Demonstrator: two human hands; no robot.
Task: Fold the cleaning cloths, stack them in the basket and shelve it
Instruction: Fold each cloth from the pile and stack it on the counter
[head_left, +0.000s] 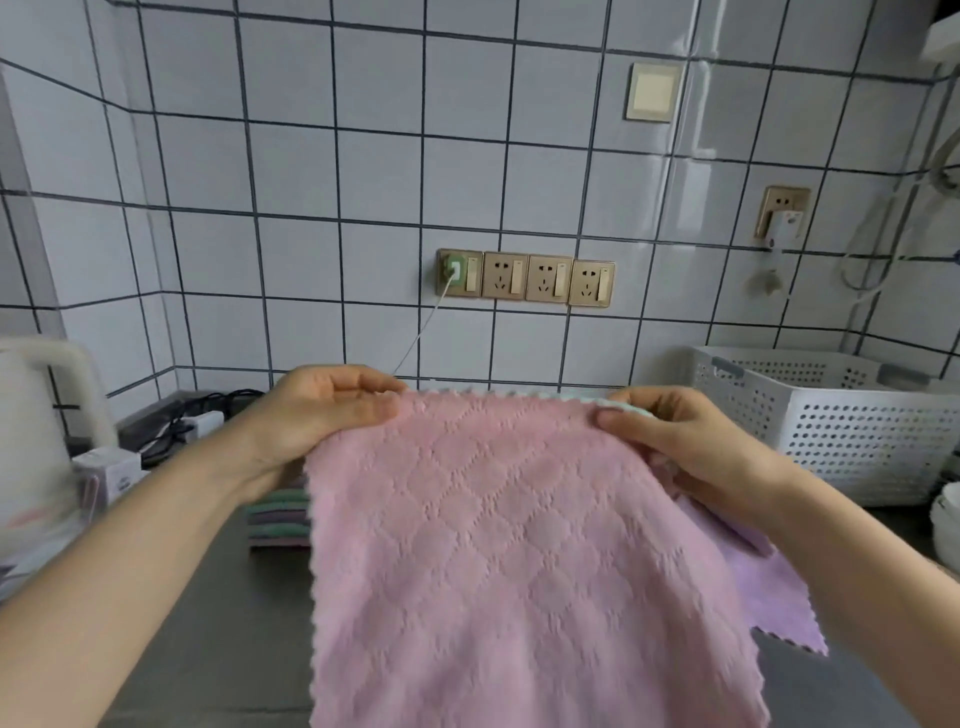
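Your pink cloth (519, 545) hangs over the grey counter (208, 623), its lower edge cut off by the frame. It hides most of a purple cloth (779, 597) and part of a folded stack (278, 522). Your left hand (322, 410) and right hand (675, 436) each pinch a top corner, fingers clamped on the fabric. The white perforated basket (857, 436) stands right, against the tiled wall. A blurred white kettle (36, 415) sits far left.
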